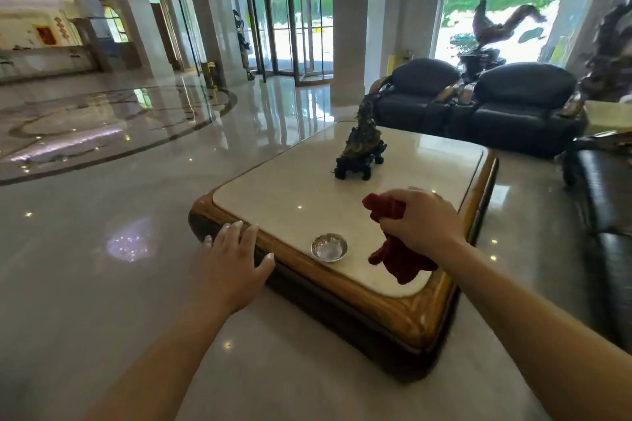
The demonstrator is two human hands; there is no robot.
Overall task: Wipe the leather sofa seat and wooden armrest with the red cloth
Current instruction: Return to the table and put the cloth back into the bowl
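My right hand (422,220) is closed around a crumpled red cloth (398,258), held above the near right part of a low coffee table (420,314). Cloth sticks out past my fingers and hangs down under my wrist. My left hand (234,256) is open, fingers spread, over the table's near left wooden corner. A black leather sofa (605,188) shows only partly at the right edge. Two black leather armchairs (478,106) with wooden armrests (378,85) stand beyond the table.
The table has a pale stone top in a wooden frame. On it stand a dark carved ornament (362,150) and a small metal bowl (329,247). Polished marble floor spreads left. White pillars, a revolving glass door (294,17) and a large sculpture (492,31) stand behind.
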